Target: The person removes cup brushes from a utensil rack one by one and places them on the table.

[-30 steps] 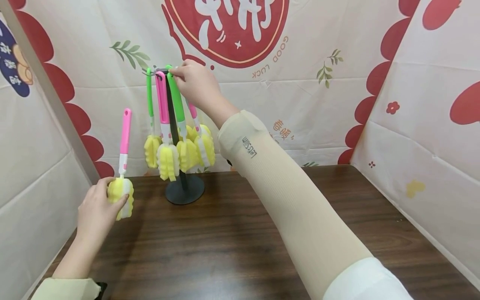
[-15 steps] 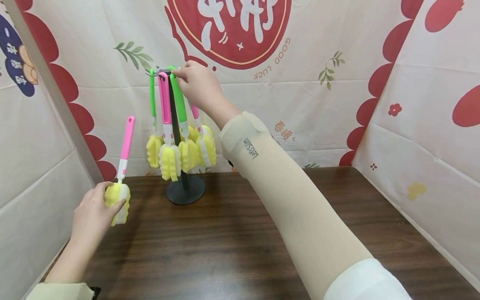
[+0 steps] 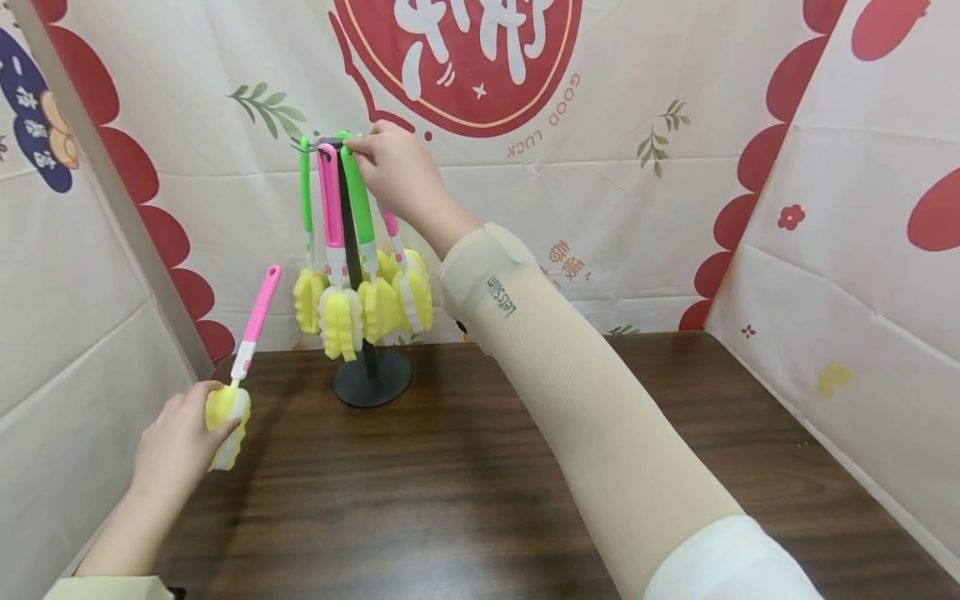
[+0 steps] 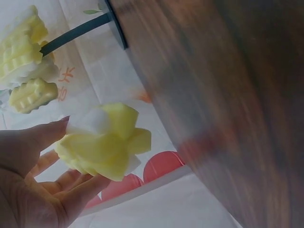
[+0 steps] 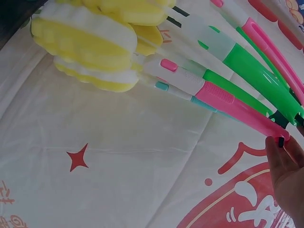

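Observation:
My left hand (image 3: 174,442) grips a sponge cleaning brush by its yellow-and-white sponge head (image 4: 102,142), thumb on one side and fingers on the other. Its pink handle (image 3: 258,312) points up and leans right, left of a black hook rack (image 3: 372,379). Up at the rack's top, my right hand (image 3: 401,171) pinches a hook (image 5: 281,141) beside the end of a pink-handled brush (image 5: 218,92). The exact thumb contact is hidden. More brushes hang around the rack, among them a pink-handled one (image 3: 332,200) and a green-handled one (image 3: 358,200).
A brown wood-grain table (image 3: 450,467) bears the rack's round base near its back edge. Printed white cloth (image 3: 600,192) with red patterns stands behind and at both sides. My right forearm crosses over the table.
My left hand has moved down and left with the brush, whose handle has tipped further right. At the rack top, my right hand keeps its place, and the hanging brushes stay put.

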The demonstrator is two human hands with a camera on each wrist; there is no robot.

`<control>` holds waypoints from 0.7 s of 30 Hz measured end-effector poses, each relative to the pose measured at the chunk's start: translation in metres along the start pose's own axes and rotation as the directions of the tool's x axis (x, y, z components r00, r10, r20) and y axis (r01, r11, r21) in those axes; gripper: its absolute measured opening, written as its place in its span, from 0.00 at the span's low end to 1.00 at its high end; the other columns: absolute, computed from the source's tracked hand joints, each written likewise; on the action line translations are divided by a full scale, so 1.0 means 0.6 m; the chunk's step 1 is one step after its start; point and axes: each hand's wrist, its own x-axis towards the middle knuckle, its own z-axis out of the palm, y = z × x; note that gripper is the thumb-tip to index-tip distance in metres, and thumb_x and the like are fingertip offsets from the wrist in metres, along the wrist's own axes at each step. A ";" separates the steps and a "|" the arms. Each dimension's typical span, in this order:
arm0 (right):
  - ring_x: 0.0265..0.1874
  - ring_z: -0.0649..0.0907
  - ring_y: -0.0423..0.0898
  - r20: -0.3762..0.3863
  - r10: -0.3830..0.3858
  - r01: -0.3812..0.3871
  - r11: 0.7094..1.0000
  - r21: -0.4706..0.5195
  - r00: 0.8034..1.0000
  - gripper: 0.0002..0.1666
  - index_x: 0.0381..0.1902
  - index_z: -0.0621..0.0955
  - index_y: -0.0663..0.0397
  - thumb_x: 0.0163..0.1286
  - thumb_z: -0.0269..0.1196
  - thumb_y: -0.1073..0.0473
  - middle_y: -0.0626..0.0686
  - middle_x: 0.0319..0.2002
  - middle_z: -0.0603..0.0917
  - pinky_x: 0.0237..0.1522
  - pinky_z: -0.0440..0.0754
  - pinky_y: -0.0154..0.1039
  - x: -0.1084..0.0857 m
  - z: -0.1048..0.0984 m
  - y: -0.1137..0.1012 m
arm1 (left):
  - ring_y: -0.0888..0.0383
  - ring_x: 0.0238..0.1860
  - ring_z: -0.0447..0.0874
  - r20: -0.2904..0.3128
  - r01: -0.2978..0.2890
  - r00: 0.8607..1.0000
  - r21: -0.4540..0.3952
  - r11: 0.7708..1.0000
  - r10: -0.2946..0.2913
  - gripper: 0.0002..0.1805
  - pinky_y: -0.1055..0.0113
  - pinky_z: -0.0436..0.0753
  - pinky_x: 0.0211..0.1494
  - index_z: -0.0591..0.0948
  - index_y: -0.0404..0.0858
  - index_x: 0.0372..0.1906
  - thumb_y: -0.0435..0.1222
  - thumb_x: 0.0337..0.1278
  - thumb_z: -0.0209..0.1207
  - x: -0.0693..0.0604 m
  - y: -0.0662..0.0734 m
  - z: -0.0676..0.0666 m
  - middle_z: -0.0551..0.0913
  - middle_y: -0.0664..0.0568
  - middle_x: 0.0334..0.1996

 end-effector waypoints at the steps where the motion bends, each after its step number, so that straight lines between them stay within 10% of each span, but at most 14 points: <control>1: 0.43 0.75 0.39 -0.005 -0.002 0.002 1.000 0.001 1.000 0.22 0.65 0.75 0.38 0.75 0.53 0.51 0.46 0.48 0.79 0.40 0.72 0.27 0.000 0.000 0.001 | 0.33 0.37 0.75 0.000 -0.006 1.000 0.003 1.000 0.006 0.29 0.38 0.72 0.28 0.71 0.29 0.54 0.33 0.47 0.69 -0.001 -0.001 0.001 0.76 0.28 0.37; 21: 0.44 0.75 0.38 0.002 0.012 -0.012 1.000 0.015 1.000 0.23 0.66 0.75 0.37 0.75 0.53 0.50 0.45 0.50 0.78 0.41 0.73 0.27 -0.003 0.003 0.002 | 0.34 0.35 0.76 0.152 -0.013 0.988 0.042 0.999 0.006 0.27 0.39 0.73 0.28 0.72 0.30 0.50 0.32 0.43 0.70 -0.020 -0.043 0.009 0.76 0.32 0.31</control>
